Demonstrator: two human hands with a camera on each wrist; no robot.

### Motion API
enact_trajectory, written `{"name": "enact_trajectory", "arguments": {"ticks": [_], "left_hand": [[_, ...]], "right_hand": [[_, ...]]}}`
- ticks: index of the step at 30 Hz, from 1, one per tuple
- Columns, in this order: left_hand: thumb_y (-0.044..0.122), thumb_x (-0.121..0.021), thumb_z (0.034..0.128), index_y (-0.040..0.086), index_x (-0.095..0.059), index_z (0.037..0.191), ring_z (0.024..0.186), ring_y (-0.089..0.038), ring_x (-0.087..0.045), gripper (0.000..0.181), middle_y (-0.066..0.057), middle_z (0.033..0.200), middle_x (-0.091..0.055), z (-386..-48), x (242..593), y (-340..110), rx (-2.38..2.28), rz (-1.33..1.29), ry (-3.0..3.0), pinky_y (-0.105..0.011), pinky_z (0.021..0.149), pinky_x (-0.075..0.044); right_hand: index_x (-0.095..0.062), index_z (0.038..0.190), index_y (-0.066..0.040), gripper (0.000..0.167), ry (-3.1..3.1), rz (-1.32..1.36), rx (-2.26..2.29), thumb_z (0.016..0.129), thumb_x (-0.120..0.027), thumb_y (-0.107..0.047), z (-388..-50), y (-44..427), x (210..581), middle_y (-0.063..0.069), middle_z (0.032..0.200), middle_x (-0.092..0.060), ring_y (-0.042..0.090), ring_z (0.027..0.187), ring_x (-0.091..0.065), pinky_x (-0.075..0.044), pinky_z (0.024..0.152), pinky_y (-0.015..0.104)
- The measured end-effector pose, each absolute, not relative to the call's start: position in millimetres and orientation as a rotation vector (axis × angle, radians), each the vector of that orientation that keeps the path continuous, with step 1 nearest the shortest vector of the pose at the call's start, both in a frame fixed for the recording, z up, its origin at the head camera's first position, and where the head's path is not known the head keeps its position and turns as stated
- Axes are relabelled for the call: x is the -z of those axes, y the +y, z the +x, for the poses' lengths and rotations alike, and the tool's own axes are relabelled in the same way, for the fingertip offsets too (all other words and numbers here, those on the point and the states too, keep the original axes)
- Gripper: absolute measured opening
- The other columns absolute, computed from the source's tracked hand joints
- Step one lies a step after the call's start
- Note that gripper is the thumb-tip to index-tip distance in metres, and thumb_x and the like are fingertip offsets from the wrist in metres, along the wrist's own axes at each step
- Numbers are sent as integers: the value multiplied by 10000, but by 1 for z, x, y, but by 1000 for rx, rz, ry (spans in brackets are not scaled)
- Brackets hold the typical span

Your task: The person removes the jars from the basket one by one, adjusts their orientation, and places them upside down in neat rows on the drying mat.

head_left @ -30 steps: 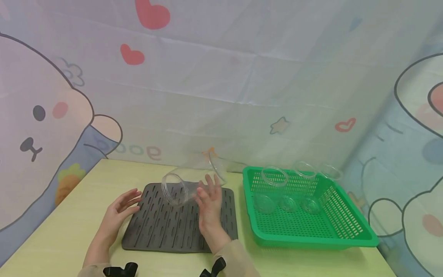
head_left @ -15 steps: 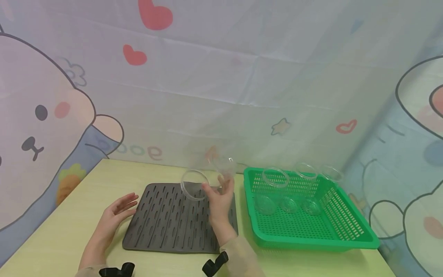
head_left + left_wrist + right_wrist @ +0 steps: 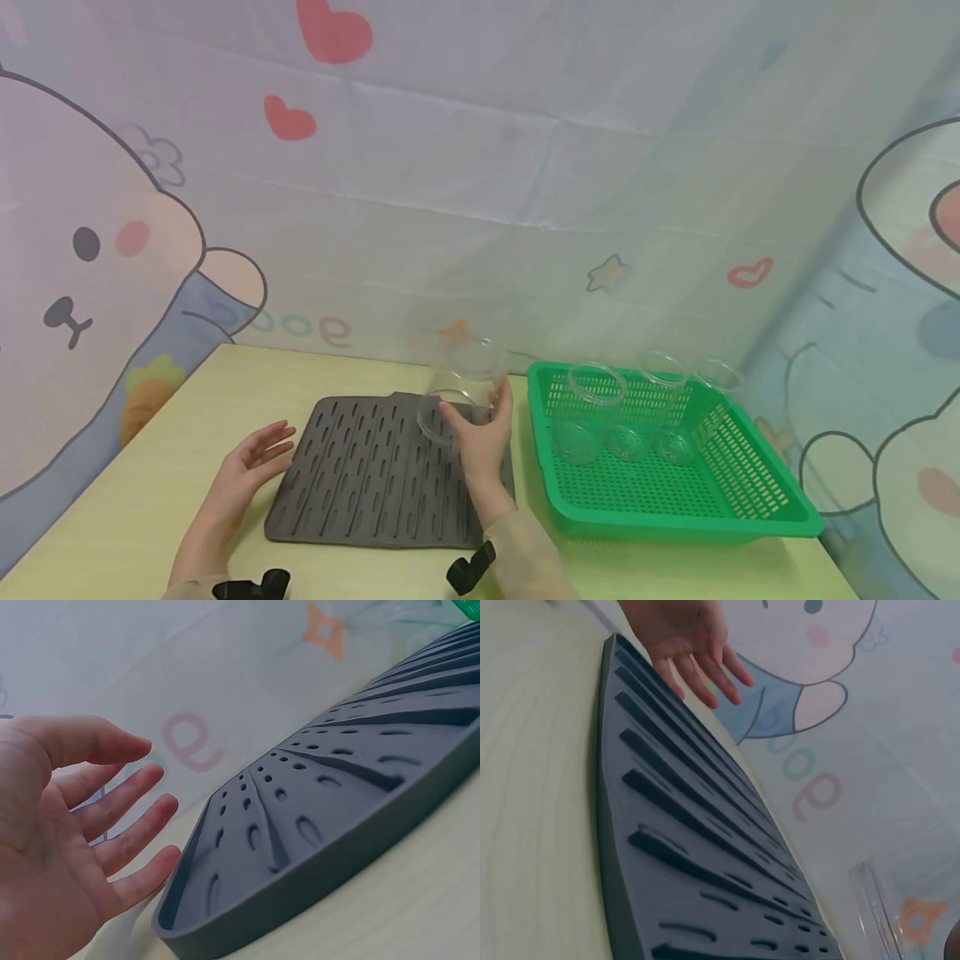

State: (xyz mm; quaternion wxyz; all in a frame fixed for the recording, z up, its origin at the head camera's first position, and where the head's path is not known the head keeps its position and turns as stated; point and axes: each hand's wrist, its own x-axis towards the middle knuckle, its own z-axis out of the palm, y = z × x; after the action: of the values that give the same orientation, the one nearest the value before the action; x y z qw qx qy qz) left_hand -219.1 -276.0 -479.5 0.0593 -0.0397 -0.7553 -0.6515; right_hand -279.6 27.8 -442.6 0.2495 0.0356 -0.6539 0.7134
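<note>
My right hand grips a clear cup over the far right part of a dark grey ridged drying mat. The cup is tilted with its wide mouth downward and its base up. Whether its rim touches the mat, I cannot tell. Only a strip of the cup's rim enters the right wrist view. Beside the mat's left edge, my left hand hovers with relaxed, slightly bent fingers and holds nothing. The left wrist view shows that palm and its spread fingers close to the mat's corner.
A green plastic basket stands right of the mat, with several clear cups upright along its back. The pale yellow table ends against a printed cloth backdrop.
The cup has gone from lying sideways in the air to mouth down, shifting right and lower. My right fingers have closed round it. My left hand has drifted slightly left and down.
</note>
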Motion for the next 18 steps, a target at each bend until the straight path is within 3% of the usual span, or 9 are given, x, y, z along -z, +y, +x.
{"name": "enact_trajectory", "arguments": {"ticks": [7,18], "left_hand": [[76,-589,968,-31,-326,1465,1041,160,-535,573,372,1133,-524,-219,480,-280,1986,-119,-2260,-59,844,-477],[63,-587,963,-101,-260,1471,1027,172,-527,626,382,1104,-505,-219,481,-280,1997,-94,-2290,-68,845,-486]], "right_hand": [[-289,1518,-51,990,-1880,3,-1814,722,-861,-193,-285,32,451,186,1530,-345,430,1392,-311,-282,1110,676],[-283,1525,-65,1002,-1937,-58,-1800,723,-865,-214,-286,39,455,173,1553,-322,421,1424,-284,-206,1155,658]]}}
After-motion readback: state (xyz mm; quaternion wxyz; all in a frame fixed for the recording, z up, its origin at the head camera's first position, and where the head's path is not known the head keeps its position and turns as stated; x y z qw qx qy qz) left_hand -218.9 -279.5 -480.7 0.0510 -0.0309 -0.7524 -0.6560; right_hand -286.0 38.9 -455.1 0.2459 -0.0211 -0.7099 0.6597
